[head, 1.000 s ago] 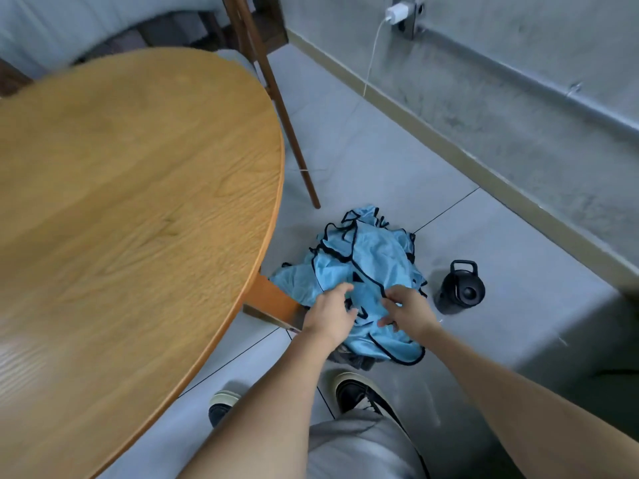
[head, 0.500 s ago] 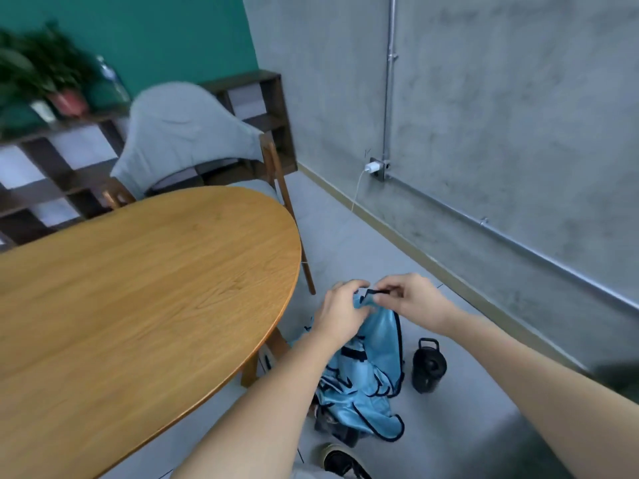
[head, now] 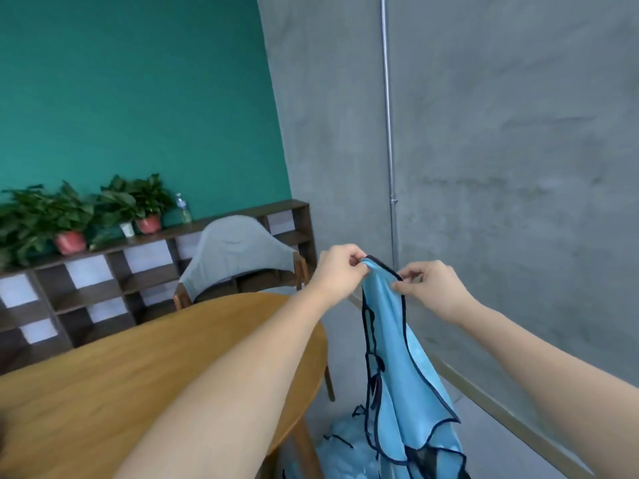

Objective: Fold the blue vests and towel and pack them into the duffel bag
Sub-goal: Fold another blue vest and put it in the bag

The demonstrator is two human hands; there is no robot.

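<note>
A light blue vest (head: 397,354) with dark trim hangs in the air to the right of the table. My left hand (head: 337,269) pinches its top edge from the left. My right hand (head: 432,288) pinches the same top edge a little to the right. The vest hangs down long and crumpled, its lower part reaching the bottom of the view. More blue cloth (head: 340,447) lies in a heap on the floor below it. No duffel bag is in view.
A round wooden table (head: 121,392) fills the lower left. Behind it stands a chair (head: 238,254) draped in grey cloth, and a low shelf (head: 103,285) with potted plants. A grey concrete wall (head: 501,167) with a pipe runs along the right.
Both hands have lifted one blue vest up off the heap on the floor to chest height. My view has risen from the floor to the wall and shelf.
</note>
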